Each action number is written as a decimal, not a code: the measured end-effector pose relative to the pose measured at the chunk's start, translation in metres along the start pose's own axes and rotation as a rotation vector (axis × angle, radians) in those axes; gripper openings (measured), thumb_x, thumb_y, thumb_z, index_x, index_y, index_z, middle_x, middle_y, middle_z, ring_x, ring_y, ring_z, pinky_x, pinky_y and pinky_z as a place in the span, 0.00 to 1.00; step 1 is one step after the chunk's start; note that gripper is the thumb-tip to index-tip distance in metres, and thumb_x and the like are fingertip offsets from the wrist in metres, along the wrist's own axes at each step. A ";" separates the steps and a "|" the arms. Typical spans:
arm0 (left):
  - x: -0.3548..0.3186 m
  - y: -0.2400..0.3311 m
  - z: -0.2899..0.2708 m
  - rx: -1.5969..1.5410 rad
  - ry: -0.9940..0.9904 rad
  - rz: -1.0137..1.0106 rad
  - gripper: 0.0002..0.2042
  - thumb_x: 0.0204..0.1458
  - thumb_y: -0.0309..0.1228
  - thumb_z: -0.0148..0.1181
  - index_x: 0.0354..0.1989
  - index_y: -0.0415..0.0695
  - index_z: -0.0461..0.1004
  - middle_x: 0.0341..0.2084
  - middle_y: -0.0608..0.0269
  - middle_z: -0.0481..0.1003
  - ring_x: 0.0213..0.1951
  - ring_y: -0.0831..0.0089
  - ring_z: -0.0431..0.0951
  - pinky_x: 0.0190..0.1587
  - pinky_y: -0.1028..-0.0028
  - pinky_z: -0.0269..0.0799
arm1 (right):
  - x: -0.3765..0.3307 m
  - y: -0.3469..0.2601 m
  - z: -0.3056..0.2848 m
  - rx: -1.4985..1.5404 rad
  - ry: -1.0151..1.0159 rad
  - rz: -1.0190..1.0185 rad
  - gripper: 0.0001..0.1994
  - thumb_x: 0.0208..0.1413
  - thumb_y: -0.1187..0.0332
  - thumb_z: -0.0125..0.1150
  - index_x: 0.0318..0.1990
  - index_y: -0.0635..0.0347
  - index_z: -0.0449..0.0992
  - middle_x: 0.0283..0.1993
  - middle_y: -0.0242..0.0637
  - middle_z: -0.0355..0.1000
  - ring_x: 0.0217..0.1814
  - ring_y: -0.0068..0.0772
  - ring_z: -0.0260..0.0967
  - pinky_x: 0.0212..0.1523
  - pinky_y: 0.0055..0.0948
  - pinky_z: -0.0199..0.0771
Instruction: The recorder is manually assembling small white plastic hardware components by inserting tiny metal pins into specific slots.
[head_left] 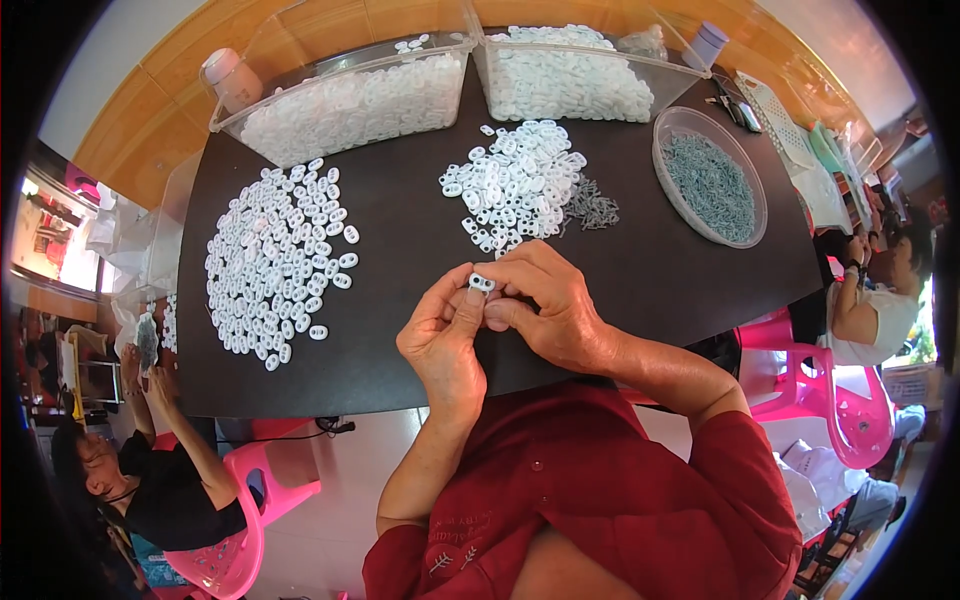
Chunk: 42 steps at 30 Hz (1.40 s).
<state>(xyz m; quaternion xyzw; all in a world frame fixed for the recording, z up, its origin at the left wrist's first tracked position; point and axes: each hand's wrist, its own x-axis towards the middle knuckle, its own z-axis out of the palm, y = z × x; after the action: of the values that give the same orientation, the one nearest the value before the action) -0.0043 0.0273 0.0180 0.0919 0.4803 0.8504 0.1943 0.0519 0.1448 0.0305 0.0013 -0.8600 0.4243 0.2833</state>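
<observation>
Between my two hands, over the near part of the dark table, is a small white oval plastic piece (482, 283) with two dark holes. My left hand (447, 335) pinches it between thumb and fingers. My right hand (552, 305) is closed on the piece from the other side, its fingertips partly hidden. Just beyond my hands lies a heap of white plastic pieces (525, 180), with a small pile of grey, screw-like pins (592, 205) at its right edge. A broad spread of white oval pieces (270, 265) covers the table to the left.
Two clear bins full of white pieces, a left bin (350, 108) and a right bin (565, 80), stand at the back. A round clear tray (757, 215) holds many grey pins. A pink bottle (232, 80) and a purple-capped container (706, 46) stand behind. People sit at both sides.
</observation>
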 end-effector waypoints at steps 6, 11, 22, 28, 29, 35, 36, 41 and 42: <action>-0.001 0.005 0.003 -0.050 0.045 -0.057 0.10 0.53 0.17 0.53 0.43 0.28 0.72 0.25 0.58 0.75 0.23 0.76 0.75 0.28 0.79 0.74 | 0.001 0.002 0.003 -0.120 0.077 -0.123 0.20 0.36 0.80 0.64 0.42 0.62 0.75 0.33 0.37 0.70 0.32 0.33 0.66 0.31 0.28 0.68; -0.002 0.004 0.003 -0.046 0.050 -0.058 0.09 0.53 0.16 0.52 0.42 0.28 0.72 0.25 0.58 0.75 0.23 0.75 0.75 0.28 0.79 0.74 | -0.002 0.001 0.006 -0.152 0.100 -0.126 0.19 0.35 0.80 0.64 0.42 0.63 0.75 0.33 0.37 0.70 0.32 0.33 0.66 0.31 0.28 0.68; -0.003 0.007 0.005 -0.077 0.049 -0.070 0.09 0.53 0.17 0.52 0.41 0.28 0.72 0.26 0.58 0.76 0.25 0.76 0.76 0.30 0.79 0.73 | -0.001 -0.001 0.007 -0.178 0.147 -0.131 0.19 0.36 0.80 0.64 0.41 0.62 0.75 0.34 0.36 0.70 0.31 0.32 0.65 0.30 0.27 0.67; -0.004 0.000 0.000 0.014 -0.018 -0.013 0.09 0.53 0.20 0.56 0.42 0.31 0.73 0.25 0.62 0.74 0.24 0.78 0.72 0.30 0.81 0.70 | -0.007 0.001 0.004 -0.067 0.131 -0.012 0.17 0.37 0.80 0.65 0.40 0.63 0.76 0.34 0.35 0.71 0.32 0.28 0.65 0.31 0.25 0.68; -0.004 -0.001 -0.001 0.014 -0.020 -0.014 0.09 0.53 0.20 0.56 0.42 0.31 0.73 0.25 0.62 0.74 0.24 0.78 0.72 0.30 0.81 0.70 | -0.008 0.000 0.004 -0.043 0.127 0.001 0.17 0.38 0.80 0.65 0.40 0.63 0.76 0.34 0.35 0.71 0.32 0.28 0.65 0.31 0.24 0.68; -0.005 -0.002 -0.004 0.003 -0.038 0.021 0.10 0.53 0.20 0.56 0.44 0.32 0.73 0.27 0.63 0.74 0.25 0.79 0.71 0.30 0.81 0.69 | -0.008 -0.005 0.006 0.020 0.108 0.034 0.17 0.39 0.80 0.63 0.41 0.64 0.75 0.34 0.36 0.71 0.33 0.31 0.66 0.32 0.26 0.68; -0.006 0.000 -0.002 0.005 -0.023 0.022 0.10 0.53 0.20 0.56 0.44 0.32 0.73 0.27 0.63 0.74 0.26 0.79 0.71 0.31 0.81 0.69 | -0.008 -0.006 0.006 0.038 0.111 0.036 0.16 0.40 0.79 0.61 0.41 0.64 0.75 0.33 0.37 0.70 0.34 0.35 0.66 0.33 0.29 0.69; -0.010 0.002 0.000 0.005 -0.006 0.043 0.10 0.54 0.21 0.55 0.44 0.32 0.73 0.29 0.63 0.74 0.30 0.79 0.71 0.34 0.81 0.69 | -0.009 -0.005 0.010 0.092 0.154 0.030 0.15 0.41 0.80 0.61 0.42 0.65 0.75 0.32 0.38 0.70 0.34 0.34 0.66 0.33 0.29 0.69; -0.010 0.002 0.000 0.005 -0.013 0.066 0.10 0.54 0.22 0.55 0.44 0.32 0.73 0.30 0.63 0.74 0.31 0.79 0.71 0.36 0.81 0.69 | -0.010 -0.005 0.012 0.133 0.176 0.053 0.15 0.42 0.80 0.60 0.42 0.65 0.75 0.32 0.38 0.70 0.33 0.34 0.66 0.32 0.29 0.69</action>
<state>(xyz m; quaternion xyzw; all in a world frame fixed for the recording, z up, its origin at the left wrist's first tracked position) 0.0048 0.0220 0.0198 0.1136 0.4776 0.8547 0.1688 0.0560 0.1305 0.0234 -0.0401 -0.8015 0.4862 0.3458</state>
